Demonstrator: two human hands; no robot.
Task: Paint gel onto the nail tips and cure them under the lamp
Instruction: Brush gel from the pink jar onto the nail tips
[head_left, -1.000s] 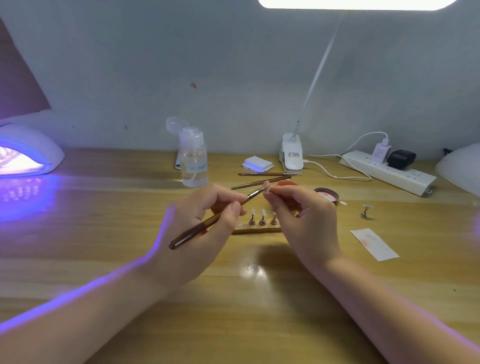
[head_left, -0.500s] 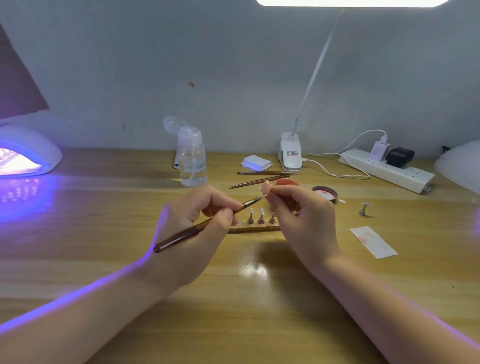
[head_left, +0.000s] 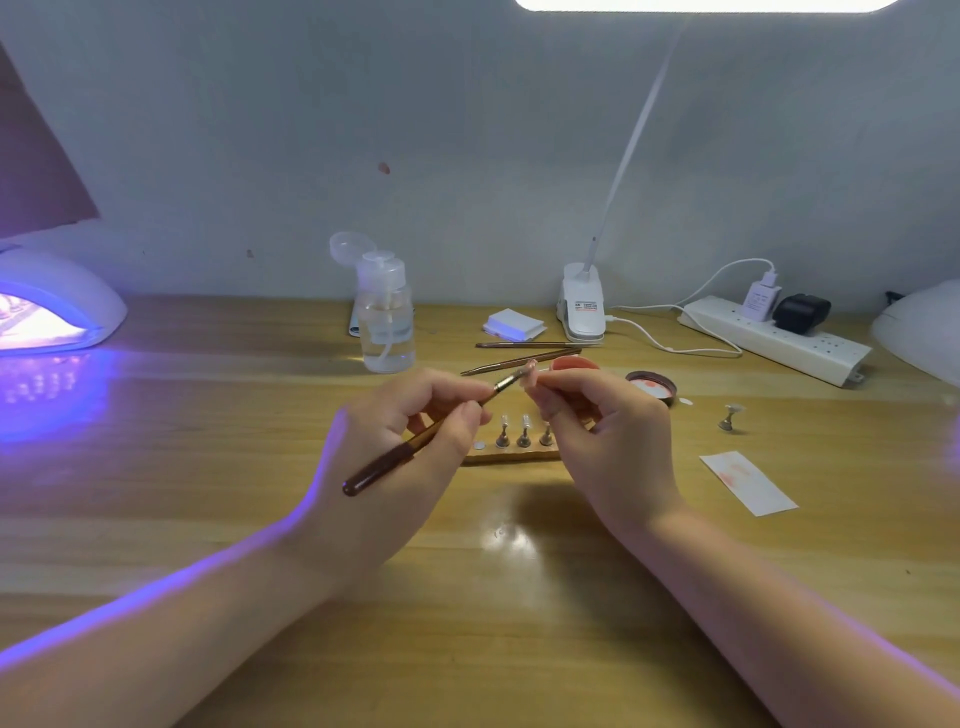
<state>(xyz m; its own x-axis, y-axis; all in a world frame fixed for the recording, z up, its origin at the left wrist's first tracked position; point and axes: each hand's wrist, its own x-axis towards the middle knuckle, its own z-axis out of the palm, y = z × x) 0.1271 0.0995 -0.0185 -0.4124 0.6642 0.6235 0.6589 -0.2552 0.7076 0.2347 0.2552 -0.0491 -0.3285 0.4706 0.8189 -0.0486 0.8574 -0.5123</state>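
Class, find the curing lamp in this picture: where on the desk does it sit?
The curing lamp sits at the desk's far left edge against the wall, glowing purple, well left of the clear bottle.

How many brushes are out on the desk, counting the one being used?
3: one brush in the left hand, its bristles at the nail tip, and two spare brushes lying behind the hands. More may be hidden.

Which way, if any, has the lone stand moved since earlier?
No; the lone stand sits the same way off the paper slip and power strip as before.
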